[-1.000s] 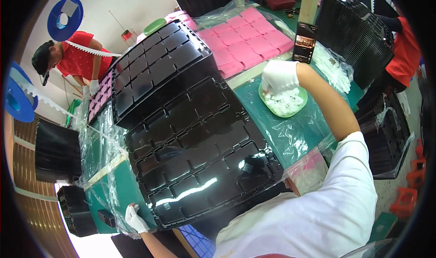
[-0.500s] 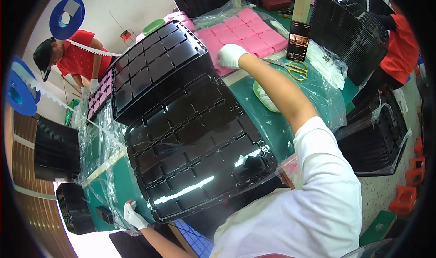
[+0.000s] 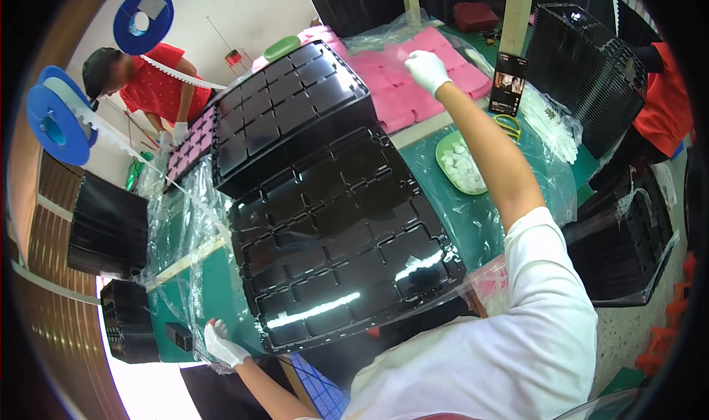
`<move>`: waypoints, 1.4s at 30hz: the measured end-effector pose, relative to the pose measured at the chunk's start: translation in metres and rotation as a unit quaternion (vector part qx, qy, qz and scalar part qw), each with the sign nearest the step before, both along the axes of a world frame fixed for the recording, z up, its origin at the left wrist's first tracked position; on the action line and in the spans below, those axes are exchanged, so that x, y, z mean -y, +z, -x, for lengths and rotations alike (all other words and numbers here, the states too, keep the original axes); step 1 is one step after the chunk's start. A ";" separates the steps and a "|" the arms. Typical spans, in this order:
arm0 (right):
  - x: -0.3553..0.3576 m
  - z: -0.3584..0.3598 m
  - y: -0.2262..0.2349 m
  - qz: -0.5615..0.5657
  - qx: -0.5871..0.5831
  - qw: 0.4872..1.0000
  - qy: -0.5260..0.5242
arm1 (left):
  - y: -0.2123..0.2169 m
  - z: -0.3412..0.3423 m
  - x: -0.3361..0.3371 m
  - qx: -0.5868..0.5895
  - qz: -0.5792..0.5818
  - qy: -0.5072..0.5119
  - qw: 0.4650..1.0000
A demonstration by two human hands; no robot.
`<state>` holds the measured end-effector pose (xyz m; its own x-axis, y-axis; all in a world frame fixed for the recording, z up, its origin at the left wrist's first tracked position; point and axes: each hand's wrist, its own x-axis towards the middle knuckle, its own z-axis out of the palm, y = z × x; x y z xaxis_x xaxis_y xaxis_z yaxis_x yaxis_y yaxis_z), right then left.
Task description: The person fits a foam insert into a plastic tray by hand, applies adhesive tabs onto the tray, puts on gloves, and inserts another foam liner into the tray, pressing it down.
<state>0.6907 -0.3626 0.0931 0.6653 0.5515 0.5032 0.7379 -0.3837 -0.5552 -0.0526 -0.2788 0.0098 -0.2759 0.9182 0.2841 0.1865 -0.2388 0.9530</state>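
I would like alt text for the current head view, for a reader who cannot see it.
The wearer's white-gloved right hand is over pink sheets; the gloved left hand is near one corner of a black molded tray. Right of the tray is a green bowl of white pieces; upper left, a co-worker in red.

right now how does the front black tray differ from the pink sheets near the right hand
The front black tray is dark and glossy; the pink sheets are light and look dull.
The tray takes up more of the picture than the sheets.
The tray lies closer to the person's body; the sheets lie farther away.
Both are broad.
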 end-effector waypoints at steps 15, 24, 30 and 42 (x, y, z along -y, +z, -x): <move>0.195 0.342 0.096 -0.037 0.267 0.918 0.292 | 0.161 -0.283 0.099 0.355 0.339 -0.703 0.514; 0.282 0.362 0.077 -0.246 -0.157 0.945 0.145 | 0.152 -0.243 0.089 0.047 0.109 -0.552 0.825; 0.285 0.285 0.025 -0.334 -0.629 0.598 0.368 | 0.148 -0.203 0.107 0.082 0.111 -0.520 0.843; 0.205 0.312 0.059 -0.089 -0.377 0.884 0.260 | 0.126 -0.157 0.078 -0.136 0.058 -0.421 0.895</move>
<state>0.3790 -0.5672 0.1517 0.5280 0.8386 0.1343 0.1829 0.0422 -0.9822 0.1041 -0.3566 0.1362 0.5924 0.7958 0.1257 0.2162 -0.3073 0.9268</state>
